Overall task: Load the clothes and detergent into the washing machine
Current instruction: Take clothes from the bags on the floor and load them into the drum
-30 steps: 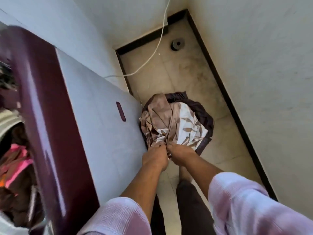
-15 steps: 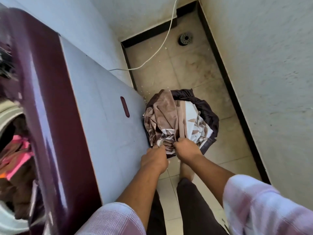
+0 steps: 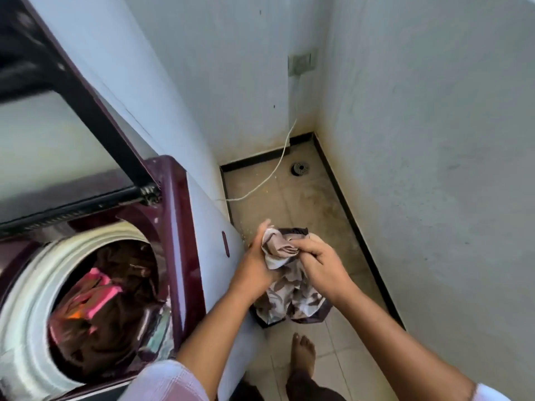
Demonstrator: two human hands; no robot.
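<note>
A brown and white leaf-patterned cloth [image 3: 285, 296] hangs bunched between both hands, to the right of the washing machine [image 3: 179, 227]. My left hand [image 3: 254, 261] grips its upper left part. My right hand [image 3: 321, 261] grips the bunched top from the right. The cloth's lower end drops into a dark basket [image 3: 315, 315] on the floor. The machine's lid [image 3: 66, 91] stands open. Its drum [image 3: 101, 299] holds dark brown and pink clothes. No detergent is in view.
The white side panel of the machine [image 3: 214, 227] is right beside my left arm. A white cable [image 3: 278, 166] runs from a wall socket [image 3: 301, 63] to the machine. A floor drain [image 3: 299, 168] sits in the corner. My bare foot [image 3: 302, 357] stands on the tiles.
Both hands have lifted the patterned cloth up out of the basket. My head has risen and turned left, so the open lid and drum now show.
</note>
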